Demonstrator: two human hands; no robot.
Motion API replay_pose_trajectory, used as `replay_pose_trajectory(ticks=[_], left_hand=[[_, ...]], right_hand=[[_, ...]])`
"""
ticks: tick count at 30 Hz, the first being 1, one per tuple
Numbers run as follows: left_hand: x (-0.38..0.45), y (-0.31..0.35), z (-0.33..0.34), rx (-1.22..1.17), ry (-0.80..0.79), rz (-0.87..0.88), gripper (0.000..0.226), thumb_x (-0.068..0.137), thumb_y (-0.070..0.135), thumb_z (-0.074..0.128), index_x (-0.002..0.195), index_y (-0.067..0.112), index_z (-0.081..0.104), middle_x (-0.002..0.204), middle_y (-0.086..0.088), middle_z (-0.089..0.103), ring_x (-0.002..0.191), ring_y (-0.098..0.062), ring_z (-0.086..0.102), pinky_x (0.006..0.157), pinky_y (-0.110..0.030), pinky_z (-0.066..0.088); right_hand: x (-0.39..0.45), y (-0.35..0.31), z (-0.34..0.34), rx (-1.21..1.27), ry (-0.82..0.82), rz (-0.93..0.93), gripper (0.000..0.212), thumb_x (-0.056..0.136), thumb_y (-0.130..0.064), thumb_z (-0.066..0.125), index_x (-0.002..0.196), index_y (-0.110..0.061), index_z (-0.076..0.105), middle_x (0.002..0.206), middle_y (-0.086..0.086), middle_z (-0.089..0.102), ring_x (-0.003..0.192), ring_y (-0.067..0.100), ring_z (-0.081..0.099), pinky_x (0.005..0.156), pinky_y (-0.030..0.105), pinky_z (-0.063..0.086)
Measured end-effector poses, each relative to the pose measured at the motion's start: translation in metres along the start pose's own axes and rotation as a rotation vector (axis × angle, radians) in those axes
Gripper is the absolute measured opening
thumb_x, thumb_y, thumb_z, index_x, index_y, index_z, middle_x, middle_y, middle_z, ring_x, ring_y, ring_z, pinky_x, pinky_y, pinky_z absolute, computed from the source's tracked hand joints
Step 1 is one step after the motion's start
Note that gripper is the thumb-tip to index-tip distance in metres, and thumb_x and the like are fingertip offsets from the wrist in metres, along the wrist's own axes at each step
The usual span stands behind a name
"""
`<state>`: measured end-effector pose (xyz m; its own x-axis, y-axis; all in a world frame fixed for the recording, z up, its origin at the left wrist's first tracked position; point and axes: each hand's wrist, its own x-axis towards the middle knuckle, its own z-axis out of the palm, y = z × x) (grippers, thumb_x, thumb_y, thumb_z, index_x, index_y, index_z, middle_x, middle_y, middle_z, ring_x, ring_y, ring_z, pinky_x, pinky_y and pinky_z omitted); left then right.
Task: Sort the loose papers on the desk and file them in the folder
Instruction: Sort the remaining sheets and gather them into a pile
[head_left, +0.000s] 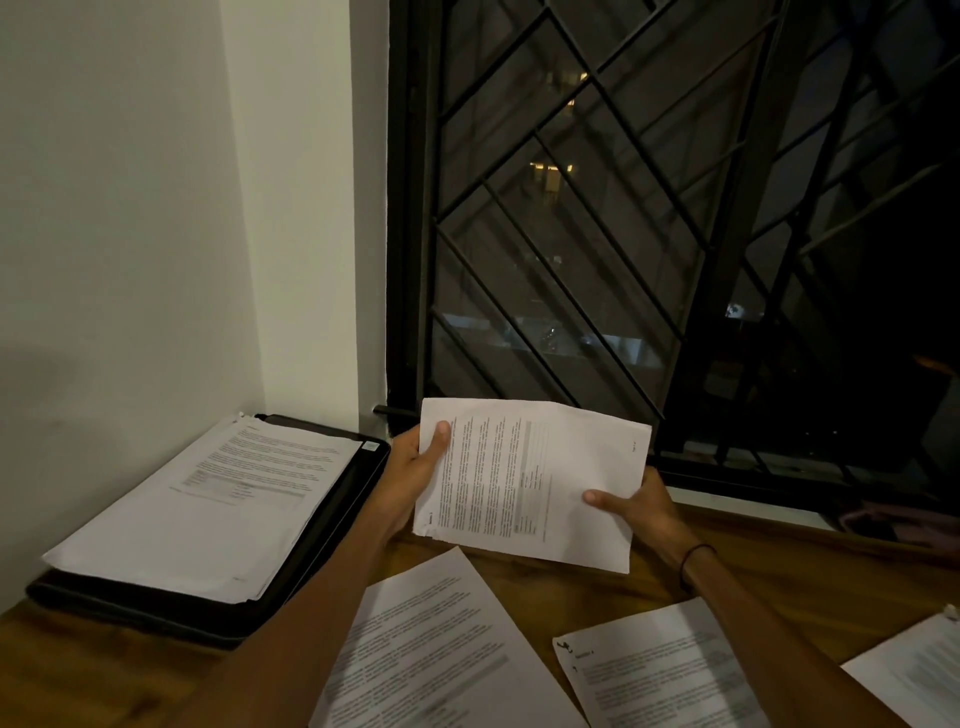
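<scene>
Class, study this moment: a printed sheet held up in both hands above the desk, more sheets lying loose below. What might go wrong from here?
1. The held sheet is pinched only at its edges by the left hand and right hand, so it may crease or slip.
2. The forearms hang over the loose papers and might sweep them off the desk.
3. The stack on the folder looks uneven and could slide.
</scene>
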<state>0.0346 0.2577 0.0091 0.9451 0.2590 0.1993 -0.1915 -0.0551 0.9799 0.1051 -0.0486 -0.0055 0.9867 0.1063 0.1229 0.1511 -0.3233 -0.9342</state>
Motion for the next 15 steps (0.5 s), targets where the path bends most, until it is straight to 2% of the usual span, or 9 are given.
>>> replay_pose_trajectory(ticks=[3, 6, 9, 11, 13, 15], left_hand=[[-0.003, -0.005, 0.002, 0.005, 0.008, -0.036, 0.040, 0.097, 0.056, 0.056, 0.117, 0.024, 0.066, 0.101, -0.001, 0.079, 0.088, -0.026, 0.077, 0.082, -0.048, 0.063], [0.002, 0.012, 0.007, -0.001, 0.087, 0.036, 0.035, 0.098, 0.050, 0.055, 0.113, 0.021, 0.068, 0.098, 0.001, 0.078, 0.088, -0.021, 0.077, 0.074, -0.035, 0.063], [0.009, 0.034, 0.014, -0.011, 0.039, 0.099, 0.026, 0.097, 0.046, 0.059, 0.112, 0.026, 0.068, 0.102, 0.002, 0.078, 0.091, -0.017, 0.076, 0.077, -0.034, 0.062], [0.010, 0.037, 0.020, -0.019, 0.023, 0.078, 0.021, 0.096, 0.045, 0.061, 0.110, 0.030, 0.067, 0.103, 0.004, 0.077, 0.092, -0.016, 0.076, 0.079, -0.035, 0.062], [0.007, 0.025, 0.025, -0.030, 0.058, 0.035, 0.023, 0.096, 0.045, 0.062, 0.111, 0.029, 0.067, 0.105, 0.004, 0.077, 0.092, -0.016, 0.076, 0.081, -0.038, 0.063], [0.002, 0.006, 0.026, -0.025, 0.076, -0.012, 0.032, 0.097, 0.046, 0.061, 0.118, 0.023, 0.067, 0.109, 0.001, 0.077, 0.094, -0.019, 0.076, 0.084, -0.047, 0.063]], right_hand=[[-0.006, 0.001, 0.001, 0.020, 0.029, -0.010, 0.063, 0.076, -0.021, 0.090, 0.122, -0.025, 0.047, 0.107, -0.008, 0.061, 0.102, 0.021, 0.062, 0.092, 0.047, 0.055], [-0.008, -0.012, -0.001, 0.069, 0.100, -0.075, 0.062, 0.075, -0.022, 0.090, 0.120, -0.025, 0.048, 0.109, -0.007, 0.061, 0.105, 0.021, 0.062, 0.089, 0.042, 0.055], [-0.007, -0.031, 0.000, 0.110, 0.124, -0.168, 0.048, 0.080, -0.015, 0.086, 0.106, -0.034, 0.051, 0.104, -0.013, 0.060, 0.095, 0.006, 0.060, 0.076, 0.026, 0.052], [-0.006, -0.038, 0.004, 0.101, 0.115, -0.192, 0.046, 0.081, -0.018, 0.086, 0.109, -0.031, 0.053, 0.105, -0.013, 0.061, 0.095, 0.006, 0.061, 0.070, 0.020, 0.049], [-0.005, -0.033, 0.010, 0.086, 0.100, -0.171, 0.048, 0.078, -0.020, 0.088, 0.111, -0.030, 0.055, 0.107, -0.011, 0.063, 0.099, 0.009, 0.063, 0.074, 0.024, 0.053], [-0.006, -0.018, 0.019, 0.036, 0.072, -0.109, 0.050, 0.077, -0.020, 0.090, 0.112, -0.029, 0.055, 0.112, -0.004, 0.065, 0.106, 0.018, 0.064, 0.084, 0.037, 0.059]])
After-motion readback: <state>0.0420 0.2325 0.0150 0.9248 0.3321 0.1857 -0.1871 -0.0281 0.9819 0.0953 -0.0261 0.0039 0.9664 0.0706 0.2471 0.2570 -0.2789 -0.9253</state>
